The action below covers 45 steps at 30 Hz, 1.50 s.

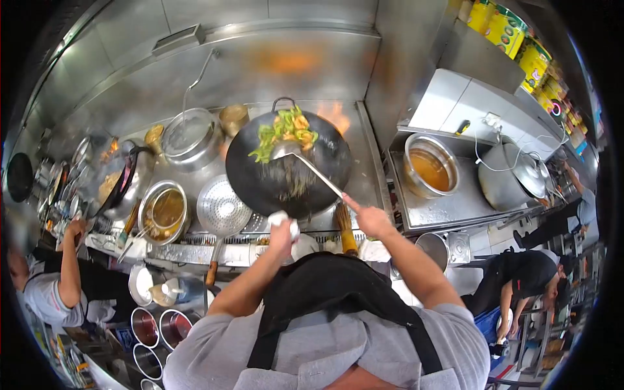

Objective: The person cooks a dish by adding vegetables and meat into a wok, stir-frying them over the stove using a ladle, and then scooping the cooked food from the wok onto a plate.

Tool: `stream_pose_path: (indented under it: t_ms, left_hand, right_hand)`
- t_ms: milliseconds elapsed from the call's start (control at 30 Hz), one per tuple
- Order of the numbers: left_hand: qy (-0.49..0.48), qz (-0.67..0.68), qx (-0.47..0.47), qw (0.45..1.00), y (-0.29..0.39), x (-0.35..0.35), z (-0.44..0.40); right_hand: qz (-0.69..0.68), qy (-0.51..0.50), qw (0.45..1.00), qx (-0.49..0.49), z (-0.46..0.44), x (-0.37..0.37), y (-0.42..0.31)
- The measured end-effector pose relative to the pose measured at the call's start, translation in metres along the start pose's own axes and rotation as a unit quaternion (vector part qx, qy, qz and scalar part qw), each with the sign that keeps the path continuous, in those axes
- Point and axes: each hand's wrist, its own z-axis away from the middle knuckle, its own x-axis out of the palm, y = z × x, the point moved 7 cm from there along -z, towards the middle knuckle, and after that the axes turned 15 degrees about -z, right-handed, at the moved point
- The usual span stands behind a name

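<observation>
A large black wok (253, 175) sits on the range in front of me, tilted. Green vegetable strips and orange-brown pieces of food (286, 133) are bunched toward its far side, beneath the far loop handle. My left hand (281, 239) is closed around a folded white cloth (284, 221) at the wok's near rim; whatever the cloth covers is hidden. In my right hand (374, 222) is the handle of a long metal ladle (315, 170). The ladle's bowl is inside the wok, touching the near side of the food.
Flames (333, 118) rise behind the wok. A perforated skimmer (222, 207) and a pot of brown liquid (185, 218) are left; a bamboo brush (346, 231) lies near. Right stands another liquid-filled pot (448, 185). One co-worker (49, 292) is left, others right.
</observation>
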Motion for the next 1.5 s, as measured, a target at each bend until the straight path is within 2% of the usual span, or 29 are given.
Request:
stream_pose_path:
  t_ms: [67,133,200,267,333,367,400,433,467,533,600,667,733,767,867,933,1000,1033,1067,1100,1133,1200,1267,1300,1333,1400,1433,1467,1500]
  left_hand:
    - [0.024,0.011,-0.082,0.996,0.004,-0.005,0.046]
    - [0.05,0.052,-0.077,0.994,0.019,-0.007,0.039]
    - [0.013,0.052,-0.071,0.996,0.039,-0.005,-0.004]
    - [-0.018,-0.01,-0.118,0.993,0.047,-0.006,-0.062]
    - [-0.02,-0.032,-0.124,0.992,0.059,-0.002,-0.071]
    - [0.012,-0.027,-0.142,0.989,0.046,-0.007,-0.077]
    - [-0.047,-0.071,-0.128,0.988,0.045,-0.009,-0.069]
    - [-0.053,-0.064,-0.119,0.989,0.049,-0.01,-0.062]
    - [-0.062,-0.064,-0.111,0.99,0.051,-0.01,-0.06]
    - [-0.108,0.048,-0.087,0.989,0.038,-0.01,-0.075]
    - [-0.119,0.064,-0.103,0.985,0.029,-0.007,-0.082]
    - [-0.072,0.077,-0.136,0.985,0.022,-0.002,-0.082]
    - [-0.094,0.105,-0.151,0.978,0.018,0.005,-0.088]
    - [-0.085,0.098,-0.153,0.98,0.017,0.007,-0.092]
    - [-0.056,0.091,-0.156,0.982,0.014,0.011,-0.094]
    - [-0.052,0.083,-0.141,0.985,0.014,0.009,-0.098]
    - [-0.091,0.053,-0.152,0.983,0.008,0.007,-0.103]
    - [-0.082,0.06,-0.145,0.984,0.013,0.009,-0.098]
    - [-0.07,0.072,-0.14,0.985,0.017,0.012,-0.093]
    - [-0.051,0.085,-0.137,0.986,0.022,0.011,-0.087]
    - [-0.079,0.099,-0.145,0.981,0.02,0.01,-0.093]
    - [0.011,0.076,-0.124,0.989,0.042,0.007,-0.066]
    - [0.001,0.08,-0.119,0.99,0.054,0.003,-0.012]
    - [0.019,0.074,-0.147,0.986,0.064,0.011,0.035]
    - [0.017,0.051,-0.134,0.989,0.068,0.015,0.063]
    - [0.014,0.08,-0.097,0.992,0.07,0.025,0.063]
    - [0.031,0.107,-0.087,0.99,0.062,0.026,0.041]
    - [0.044,0.13,-0.074,0.988,0.059,0.025,0.017]
    - [0.047,0.088,-0.099,0.99,0.063,0.034,0.013]
  right_hand:
    - [-0.045,0.031,0.998,-0.013,0.012,0.006,-0.001]
    - [-0.095,0.059,0.993,-0.029,0.026,0.01,-0.004]
    - [-0.166,0.053,0.985,-0.001,0.059,0.02,0.003]
    - [-0.187,0.041,0.981,0.035,0.076,0.045,0.009]
    - [-0.251,0.067,0.966,-0.004,0.07,0.093,0.028]
    - [-0.29,0.055,0.955,0.024,0.074,0.098,0.028]
    - [-0.332,0.047,0.941,0.053,0.073,0.103,0.025]
    - [-0.37,0.077,0.924,0.065,0.081,0.09,0.01]
    - [-0.414,0.129,0.9,0.044,0.091,0.082,-0.002]
    - [-0.533,0.175,0.819,0.122,0.117,0.073,-0.007]
    - [-0.694,0.214,0.686,0.047,0.139,0.065,0.005]
    - [-0.792,0.241,0.56,0.041,0.167,0.022,0.009]
    - [-0.77,0.294,0.564,0.048,0.181,0.003,0.049]
    - [-0.693,0.329,0.629,0.124,0.182,-0.02,0.07]
    - [-0.559,0.368,0.7,0.248,0.165,-0.061,0.125]
    - [-0.718,0.307,0.6,0.172,0.133,-0.071,0.178]
    - [-0.873,0.27,0.392,0.105,0.138,-0.079,0.194]
    - [-0.783,0.338,0.503,0.139,0.148,-0.072,0.189]
    - [-0.485,0.382,0.754,0.227,0.151,-0.062,0.186]
    - [-0.357,0.436,0.804,0.189,0.151,-0.049,0.191]
    - [-0.229,0.48,0.835,0.144,0.154,-0.034,0.191]
    - [-0.563,0.359,0.73,0.146,0.195,-0.071,0.124]
    - [-0.671,0.27,0.688,0.064,0.218,-0.09,0.093]
    - [-0.691,0.223,0.686,0.041,0.222,-0.089,0.083]
    - [-0.71,0.178,0.681,0.021,0.221,-0.087,0.076]
    - [-0.744,0.101,0.661,0.008,0.212,-0.085,0.052]
    - [-0.709,0.078,0.701,-0.004,0.202,-0.089,0.043]
    - [-0.707,0.05,0.705,0.018,0.197,-0.089,0.032]
    - [-0.691,0.03,0.722,0.01,0.196,-0.083,0.021]
